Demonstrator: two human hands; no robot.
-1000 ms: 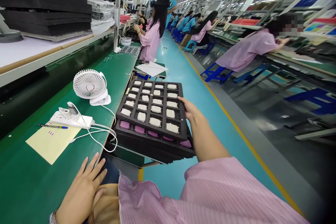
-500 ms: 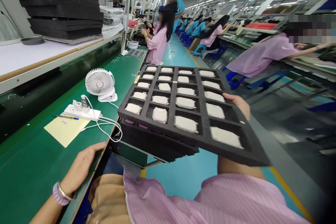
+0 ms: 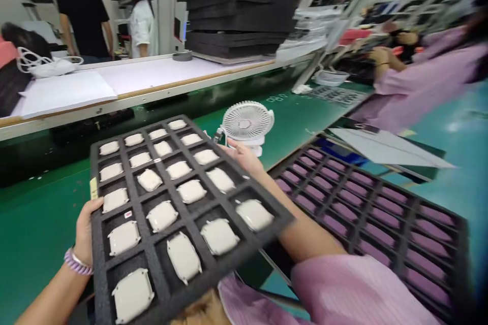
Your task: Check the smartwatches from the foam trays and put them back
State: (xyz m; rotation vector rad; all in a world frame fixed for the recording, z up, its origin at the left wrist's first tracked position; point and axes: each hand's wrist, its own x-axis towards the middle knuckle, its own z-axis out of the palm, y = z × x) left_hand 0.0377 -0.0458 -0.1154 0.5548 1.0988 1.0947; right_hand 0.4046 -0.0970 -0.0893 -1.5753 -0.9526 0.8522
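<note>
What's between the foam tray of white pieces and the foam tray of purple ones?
In the head view, the person's right forearm and pink sleeve lie between them.

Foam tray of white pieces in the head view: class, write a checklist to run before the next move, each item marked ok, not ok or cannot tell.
1. Left hand on the foam tray edge: ok.
2. Right hand gripping the opposite edge: cannot tell; fingers partly hidden.
3. White pieces, one per compartment: ok.
4. All pieces turned the same way: not ok; some sit rotated.
5. Green bench clear beneath: cannot tell; the tray hides it.
6. Tray not touching the fan: cannot tell from this view.
</note>
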